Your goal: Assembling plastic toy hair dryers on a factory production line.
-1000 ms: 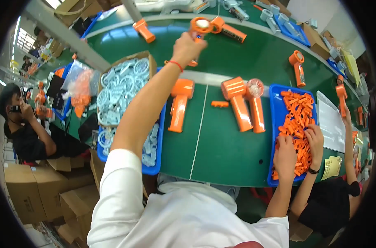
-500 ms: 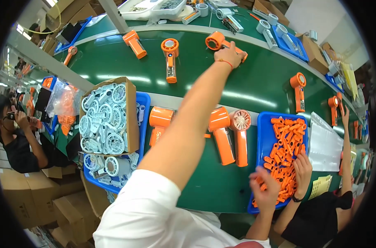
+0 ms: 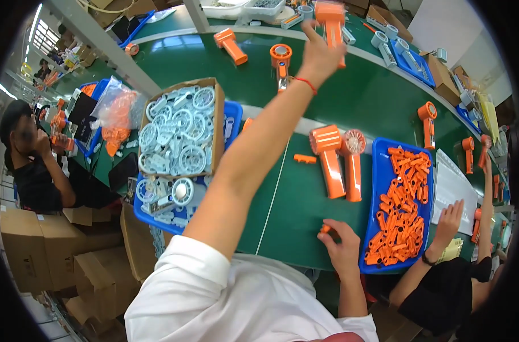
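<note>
My left hand (image 3: 321, 57) reaches across to the far side of the green bench, its fingers closed around an orange handheld fan (image 3: 331, 16) with its head up. That fan is slightly blurred. Close to me, my right hand (image 3: 344, 251) pinches a small orange plastic part (image 3: 325, 228) between thumb and fingertips, left of a blue tray (image 3: 366, 231) full of similar orange pieces (image 3: 397, 228). Two orange fans (image 3: 329, 162) lie side by side beyond that hand, with a loose orange strip (image 3: 305, 158) beside them. My left forearm mostly covers another orange item.
On the left, a cardboard box (image 3: 218, 128) of pale blue fan parts sits over a blue tray (image 3: 232, 122). More orange fans (image 3: 231, 47) lie on the far green surface. A co-worker's hand (image 3: 448, 223) is right of the orange parts tray. A metal post (image 3: 122, 62) slants at left.
My left hand has lifted the fan off the far surface, turning it head up. My right hand has moved left from the tray, now with a small orange part. The view has shifted.
</note>
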{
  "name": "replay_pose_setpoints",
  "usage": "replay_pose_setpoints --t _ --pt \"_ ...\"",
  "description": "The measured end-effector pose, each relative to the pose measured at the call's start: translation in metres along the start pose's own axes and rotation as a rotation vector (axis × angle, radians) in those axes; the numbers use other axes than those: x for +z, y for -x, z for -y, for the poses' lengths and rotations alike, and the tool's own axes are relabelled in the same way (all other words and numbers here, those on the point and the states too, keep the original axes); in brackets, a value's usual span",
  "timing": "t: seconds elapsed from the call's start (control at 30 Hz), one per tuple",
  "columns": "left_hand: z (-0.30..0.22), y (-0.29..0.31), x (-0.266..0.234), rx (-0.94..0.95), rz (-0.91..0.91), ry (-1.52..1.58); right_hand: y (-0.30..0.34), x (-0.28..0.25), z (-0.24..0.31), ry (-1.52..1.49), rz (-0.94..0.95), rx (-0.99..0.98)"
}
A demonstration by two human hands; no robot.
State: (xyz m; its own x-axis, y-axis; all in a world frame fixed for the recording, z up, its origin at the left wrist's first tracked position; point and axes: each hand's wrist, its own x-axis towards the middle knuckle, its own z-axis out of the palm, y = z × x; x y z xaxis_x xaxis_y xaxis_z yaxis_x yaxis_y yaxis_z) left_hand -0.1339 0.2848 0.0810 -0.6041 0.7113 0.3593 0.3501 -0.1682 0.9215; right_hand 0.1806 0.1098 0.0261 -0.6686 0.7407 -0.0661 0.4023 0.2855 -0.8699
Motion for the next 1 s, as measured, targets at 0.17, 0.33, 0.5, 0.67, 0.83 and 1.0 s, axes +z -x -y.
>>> replay_pose_setpoints --t 0.17,0.33,0.5,0.67,0.83,1.0 --pt "-0.072 0.082 -0.091 0.016 -0.014 0.370 -0.006 0.019 -0.001 0.058 0.006 -0.230" --pt "-0.089 0.229 -0.140 -0.284 0.095 0.560 0.005 0.017 0.006 -0.210 -0.005 -0.082" --pt "-0.061 0.311 -0.127 -0.618 0.310 0.665 0.010 0.016 0.006 -0.679 0.066 0.049" --pt "-0.053 0.327 -0.105 -0.646 0.292 0.703 0.010 0.017 0.018 -0.718 0.064 0.068" --pt "-0.037 0.316 -0.108 -0.621 0.497 0.500 0.007 0.022 0.023 -0.702 0.056 0.087" --pt "-0.033 0.320 -0.101 -0.599 0.487 0.528 0.004 0.038 0.035 -0.585 0.032 0.103"
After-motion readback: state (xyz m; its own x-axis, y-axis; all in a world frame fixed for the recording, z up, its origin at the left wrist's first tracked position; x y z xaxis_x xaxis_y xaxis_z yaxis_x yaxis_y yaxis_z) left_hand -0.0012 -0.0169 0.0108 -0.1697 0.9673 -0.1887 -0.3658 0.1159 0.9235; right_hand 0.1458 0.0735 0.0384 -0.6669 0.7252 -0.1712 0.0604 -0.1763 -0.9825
